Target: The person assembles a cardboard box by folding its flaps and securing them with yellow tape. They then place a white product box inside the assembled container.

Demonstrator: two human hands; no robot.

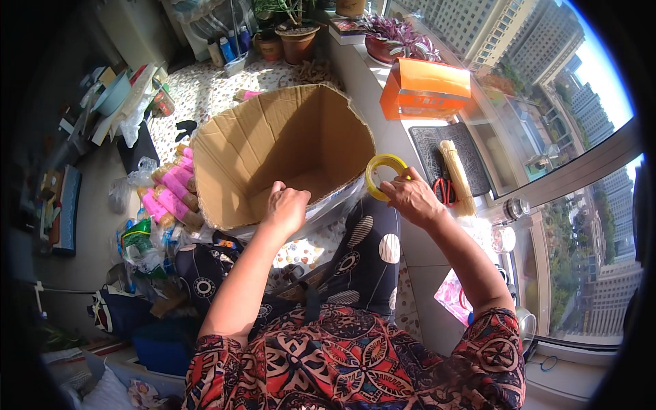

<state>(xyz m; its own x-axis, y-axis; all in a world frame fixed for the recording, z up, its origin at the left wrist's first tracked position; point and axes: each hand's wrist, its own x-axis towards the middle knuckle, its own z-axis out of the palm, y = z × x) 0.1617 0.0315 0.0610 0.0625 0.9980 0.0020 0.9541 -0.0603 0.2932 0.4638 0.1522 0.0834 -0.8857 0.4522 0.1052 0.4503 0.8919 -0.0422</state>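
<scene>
A large cardboard box [260,150] stands in front of me, its top open and its bare brown inside showing. My left hand [287,207] is closed in a pinch at the box's near rim; what its fingers hold, if anything, is hidden. In my right hand [413,195] is a roll of yellow tape [370,179], upheld just off the box's right corner. The fingers grip the ring at its lower right side.
Bundles in pink wrappers [174,184] and plastic bags [140,246] lie left of the box. On the right ledge are an orange box [427,89], red-handled scissors [444,191], a bundle of pale sticks [456,174] and glass jars [514,208]. Potted plants [298,42] stand behind.
</scene>
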